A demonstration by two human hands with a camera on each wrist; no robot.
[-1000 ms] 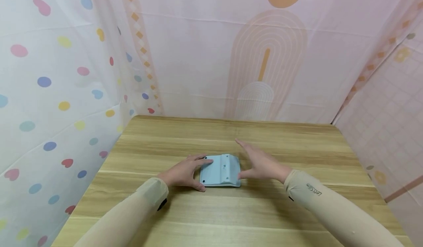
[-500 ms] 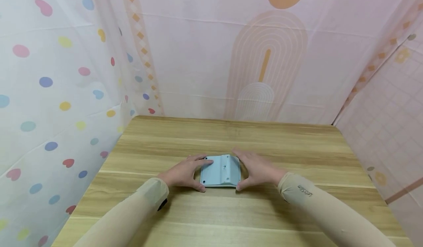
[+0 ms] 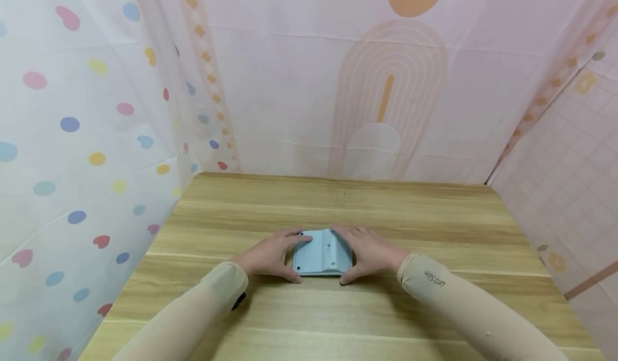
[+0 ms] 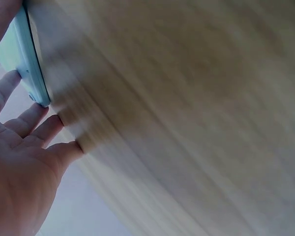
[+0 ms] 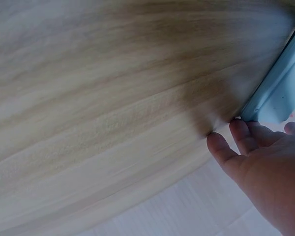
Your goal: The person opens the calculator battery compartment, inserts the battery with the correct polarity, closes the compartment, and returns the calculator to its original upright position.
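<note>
A light blue calculator (image 3: 311, 256) lies face down in the middle of the table, its back with a raised ridge and small screw holes upward. My left hand (image 3: 267, 255) holds its left end, thumb at the near corner and index finger over the back. Around the right end, my right hand (image 3: 372, 251) has its thumb at the near edge and its fingers at the far edge. In the left wrist view, the left hand's (image 4: 24, 172) fingertips meet the calculator's edge (image 4: 32, 64). The right wrist view has the right hand's (image 5: 273, 167) fingertips at the calculator's corner (image 5: 273, 93).
The wooden table (image 3: 309, 318) extends on all sides of the calculator. Behind it hangs a pale pink curtain (image 3: 285, 93). A dotted white curtain (image 3: 96, 189) borders the left side, and a checked one (image 3: 579, 189) the right.
My right hand has come in from the right and closed around the calculator's right end. The left hand and the calculator have stayed in place on the table.
</note>
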